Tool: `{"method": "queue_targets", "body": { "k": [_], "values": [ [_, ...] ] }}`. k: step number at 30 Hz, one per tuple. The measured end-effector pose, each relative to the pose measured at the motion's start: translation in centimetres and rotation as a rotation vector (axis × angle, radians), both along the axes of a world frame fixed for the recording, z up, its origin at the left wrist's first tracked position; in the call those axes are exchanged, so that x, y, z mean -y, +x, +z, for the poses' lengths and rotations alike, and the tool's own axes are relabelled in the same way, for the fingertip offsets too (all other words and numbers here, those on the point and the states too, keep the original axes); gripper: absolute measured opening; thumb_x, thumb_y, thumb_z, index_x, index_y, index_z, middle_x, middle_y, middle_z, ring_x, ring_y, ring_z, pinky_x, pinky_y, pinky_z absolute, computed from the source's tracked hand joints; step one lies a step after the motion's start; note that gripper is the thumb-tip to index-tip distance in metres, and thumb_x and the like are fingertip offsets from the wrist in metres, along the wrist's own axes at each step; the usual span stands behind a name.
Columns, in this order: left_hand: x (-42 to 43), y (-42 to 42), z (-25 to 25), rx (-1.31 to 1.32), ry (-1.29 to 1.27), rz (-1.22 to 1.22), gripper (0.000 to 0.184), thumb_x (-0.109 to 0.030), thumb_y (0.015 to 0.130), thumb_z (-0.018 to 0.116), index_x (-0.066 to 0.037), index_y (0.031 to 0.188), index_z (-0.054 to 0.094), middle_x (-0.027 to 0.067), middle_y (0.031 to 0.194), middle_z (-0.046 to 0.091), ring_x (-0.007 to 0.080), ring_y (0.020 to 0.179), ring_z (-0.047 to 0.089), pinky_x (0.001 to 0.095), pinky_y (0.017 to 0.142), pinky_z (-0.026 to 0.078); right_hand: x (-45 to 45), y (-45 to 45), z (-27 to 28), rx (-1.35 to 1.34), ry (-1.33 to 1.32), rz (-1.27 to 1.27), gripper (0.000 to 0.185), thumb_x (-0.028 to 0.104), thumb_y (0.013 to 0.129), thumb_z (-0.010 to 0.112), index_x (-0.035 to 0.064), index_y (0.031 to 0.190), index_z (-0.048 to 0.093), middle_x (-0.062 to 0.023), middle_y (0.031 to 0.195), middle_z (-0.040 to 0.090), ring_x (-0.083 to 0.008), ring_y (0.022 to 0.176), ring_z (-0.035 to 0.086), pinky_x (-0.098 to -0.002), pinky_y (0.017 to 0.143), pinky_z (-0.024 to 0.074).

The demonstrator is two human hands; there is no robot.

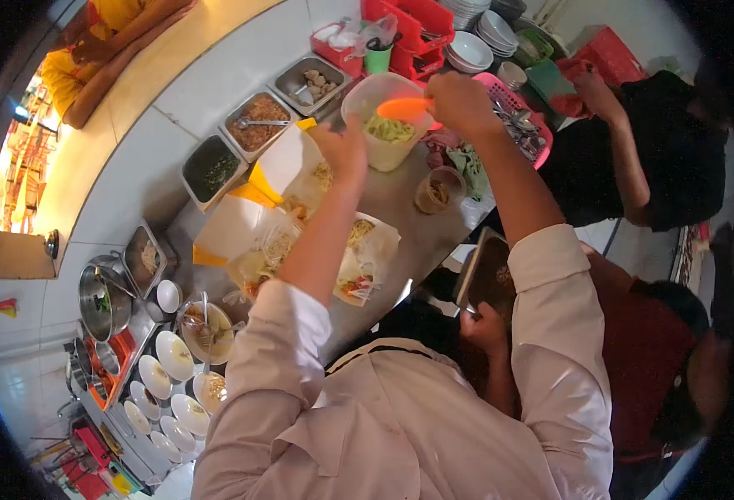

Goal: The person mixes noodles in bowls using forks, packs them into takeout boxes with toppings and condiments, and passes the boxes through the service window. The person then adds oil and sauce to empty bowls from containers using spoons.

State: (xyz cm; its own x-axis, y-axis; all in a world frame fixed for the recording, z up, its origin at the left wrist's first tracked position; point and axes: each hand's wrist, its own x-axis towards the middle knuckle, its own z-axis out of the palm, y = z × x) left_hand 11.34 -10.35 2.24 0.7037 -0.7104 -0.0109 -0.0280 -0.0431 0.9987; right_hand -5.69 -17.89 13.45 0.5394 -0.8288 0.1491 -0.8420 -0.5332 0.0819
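My right hand is closed on an orange scoop, its bowl over the mouth of a tall whitish plastic container. Chopped pale green vegetables lie inside that container. My left hand is beside the container's near left wall, thumb and fingers apart; its fingertips are slightly blurred. Below it stand paper takeaway boxes with yellow edges, lids up, holding noodles and toppings. My left forearm partly covers them. Another opened paper box with noodles sits to the right of that forearm.
Metal trays of minced topping, meatballs and chopped greens line the wall. Several bowls stand lower left. A pink basket of cutlery is at right. A co-worker's hand holds a metal tray close by my right side.
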Motion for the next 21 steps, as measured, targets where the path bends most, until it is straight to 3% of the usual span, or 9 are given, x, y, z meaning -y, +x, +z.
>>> {"method": "queue_targets", "body": {
  "k": [1, 3, 5, 6, 8, 12, 14, 18, 21],
  "values": [
    [-1.3, -0.8, -0.1, 0.332, -0.024, 0.220, 0.037, -0.014, 0.083, 0.071, -0.001, 0.103, 0.043, 0.0171, 0.097, 0.053, 0.0291, 0.094, 0.060, 0.0433, 0.076, 0.050, -0.1, -0.4, 0.5, 0.073, 0.022, -0.051, 0.024, 0.027, 0.078, 0.072, 0.0128, 0.097, 0.074, -0.0115, 0.087, 0.071, -0.0307, 0.089, 0.070, -0.0449, 0.078, 0.0557],
    [-5.8, -2.9, -0.9, 0.653, -0.364, -0.164, 0.053, -0.019, 0.079, 0.074, 0.003, 0.117, 0.044, 0.0213, 0.110, 0.050, 0.0364, 0.114, 0.050, 0.0474, 0.096, 0.041, -0.7, -0.9, 2.4, 0.149, 0.034, -0.110, 0.027, 0.031, 0.078, 0.074, 0.0144, 0.099, 0.075, -0.0108, 0.090, 0.071, -0.0311, 0.090, 0.070, -0.0442, 0.079, 0.0558],
    [-8.3, -4.9, 1.0, 0.701, -0.440, -0.678, 0.073, -0.024, 0.072, 0.080, 0.002, 0.129, 0.042, 0.0236, 0.120, 0.051, 0.0417, 0.116, 0.050, 0.0474, 0.101, 0.041, -2.4, -1.4, 4.7, 0.194, 0.046, -0.201, 0.028, 0.033, 0.078, 0.075, 0.0152, 0.099, 0.076, -0.0104, 0.095, 0.072, -0.0311, 0.091, 0.069, -0.0437, 0.081, 0.0556],
    [-8.2, -5.9, 0.9, 0.693, -0.443, -0.680, 0.073, -0.024, 0.072, 0.080, 0.002, 0.129, 0.042, 0.0236, 0.120, 0.051, 0.0417, 0.116, 0.050, 0.0474, 0.101, 0.041, -2.7, -1.9, 4.9, 0.187, 0.045, -0.205, 0.028, 0.033, 0.078, 0.075, 0.0152, 0.099, 0.076, -0.0104, 0.095, 0.072, -0.0311, 0.091, 0.069, -0.0437, 0.081, 0.0556],
    [-7.2, -7.5, 0.3, 0.963, -0.156, -0.854, 0.088, -0.026, 0.065, 0.086, 0.000, 0.134, 0.039, 0.0253, 0.132, 0.048, 0.0432, 0.124, 0.047, 0.0493, 0.105, 0.040, -3.0, -3.0, 5.3, 0.302, -0.078, -0.154, 0.026, 0.030, 0.072, 0.077, 0.0176, 0.095, 0.076, -0.0134, 0.095, 0.072, -0.0322, 0.093, 0.070, -0.0445, 0.082, 0.0563],
    [-4.5, -8.5, -4.3, 0.879, -0.106, -0.865, 0.092, -0.023, 0.060, 0.089, -0.002, 0.134, 0.038, 0.0267, 0.135, 0.047, 0.0435, 0.125, 0.047, 0.0497, 0.103, 0.043, -6.1, -3.1, 7.8, 0.299, -0.007, -0.228, 0.028, 0.032, 0.077, 0.078, 0.0161, 0.101, 0.076, -0.0111, 0.090, 0.072, -0.0289, 0.085, 0.071, -0.0398, 0.075, 0.0553],
    [-3.6, -8.3, -5.9, 0.481, -0.032, -1.075, 0.095, -0.022, 0.058, 0.090, -0.002, 0.135, 0.037, 0.0259, 0.131, 0.052, 0.0426, 0.122, 0.050, 0.0474, 0.102, 0.044, -7.5, -3.3, 8.2, 0.363, 0.024, -0.236, 0.030, 0.035, 0.076, 0.077, 0.0155, 0.098, 0.077, -0.0140, 0.090, 0.072, -0.0320, 0.083, 0.071, -0.0416, 0.077, 0.0557],
    [-4.7, -7.7, -5.9, 0.459, -0.055, -0.915, 0.107, -0.014, 0.052, 0.090, 0.000, 0.141, 0.032, 0.0247, 0.123, 0.055, 0.0432, 0.120, 0.051, 0.0466, 0.102, 0.044, -11.2, -3.1, 9.6, 0.379, 0.058, -0.257, 0.032, 0.034, 0.078, 0.076, 0.0113, 0.101, 0.075, -0.0151, 0.086, 0.072, -0.0321, 0.080, 0.071, -0.0406, 0.072, 0.0543],
    [-6.6, -6.6, -2.2, 0.443, -0.280, -0.687, 0.104, -0.012, 0.055, 0.089, 0.001, 0.141, 0.032, 0.0251, 0.126, 0.054, 0.0433, 0.121, 0.050, 0.0462, 0.102, 0.044, -13.7, -2.7, 10.4, 0.532, -0.015, -0.131, 0.030, 0.027, 0.081, 0.075, 0.0059, 0.103, 0.074, -0.0149, 0.078, 0.070, -0.0265, 0.072, 0.069, -0.0375, 0.067, 0.0526]
  ]
}}
